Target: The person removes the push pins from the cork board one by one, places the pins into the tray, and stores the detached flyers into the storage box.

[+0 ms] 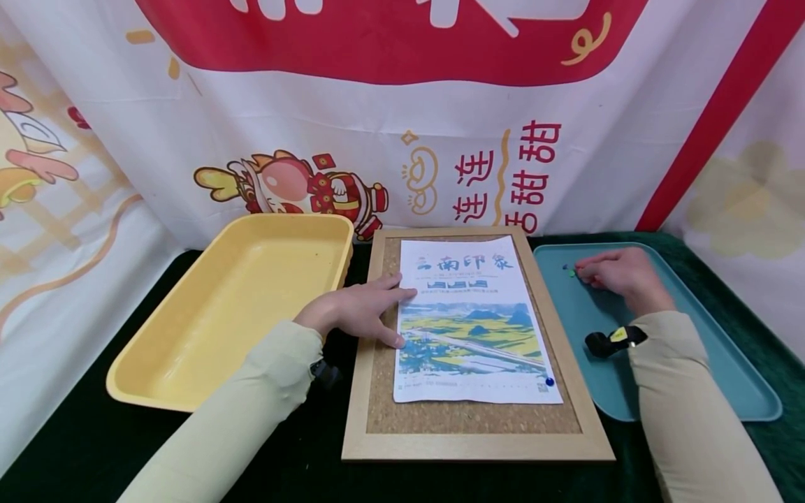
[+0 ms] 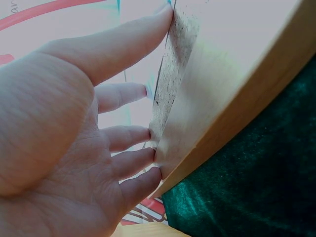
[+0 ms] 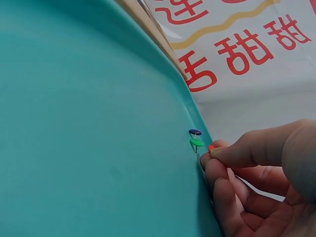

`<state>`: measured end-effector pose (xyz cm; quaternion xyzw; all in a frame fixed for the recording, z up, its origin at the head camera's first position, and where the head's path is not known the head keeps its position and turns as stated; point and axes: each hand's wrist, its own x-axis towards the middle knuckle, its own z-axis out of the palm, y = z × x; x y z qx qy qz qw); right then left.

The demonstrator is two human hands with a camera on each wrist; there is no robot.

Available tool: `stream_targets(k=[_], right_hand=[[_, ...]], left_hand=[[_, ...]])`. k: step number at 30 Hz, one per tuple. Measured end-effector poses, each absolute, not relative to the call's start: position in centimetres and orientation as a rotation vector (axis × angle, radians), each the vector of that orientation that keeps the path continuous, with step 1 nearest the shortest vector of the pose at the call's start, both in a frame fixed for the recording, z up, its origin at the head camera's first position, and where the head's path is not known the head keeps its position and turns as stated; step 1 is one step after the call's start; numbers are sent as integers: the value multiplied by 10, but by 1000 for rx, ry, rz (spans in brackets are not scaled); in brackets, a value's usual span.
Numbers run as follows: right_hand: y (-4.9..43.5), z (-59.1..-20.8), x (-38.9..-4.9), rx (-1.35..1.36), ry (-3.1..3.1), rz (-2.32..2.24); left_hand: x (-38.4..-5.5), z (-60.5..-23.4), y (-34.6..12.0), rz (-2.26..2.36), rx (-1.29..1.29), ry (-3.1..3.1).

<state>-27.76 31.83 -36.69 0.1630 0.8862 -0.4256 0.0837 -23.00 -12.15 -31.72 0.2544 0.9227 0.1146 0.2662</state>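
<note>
A printed sheet with a landscape picture [image 1: 472,342] lies on a wood-framed cork board [image 1: 472,419]. One blue thumbtack [image 1: 550,382] sits at the sheet's lower right corner. My left hand [image 1: 361,307] rests with spread fingers on the board's left side, its thumb and fingertips touching the sheet's left edge. Over the blue-green tray [image 1: 711,349], my right hand [image 1: 622,276] pinches a red thumbtack [image 3: 212,148] between thumb and forefinger; only its red head shows. Beside those fingertips, a green thumbtack [image 3: 197,142] and a dark blue thumbtack [image 3: 195,132] lie on the tray.
A yellow plastic bin [image 1: 233,307] stands left of the board. Dark green cloth [image 1: 302,447] covers the table. A printed white and red banner [image 1: 390,140] hangs right behind the board and both containers. Each wrist wears a small black device [image 1: 606,344].
</note>
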Motion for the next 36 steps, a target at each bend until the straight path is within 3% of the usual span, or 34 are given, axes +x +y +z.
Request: stream_targets(k=[36], right_hand=[[320,-367,-274,470,2610,-1274]], left_hand=[[-231,-318,-123,306,713,2495]])
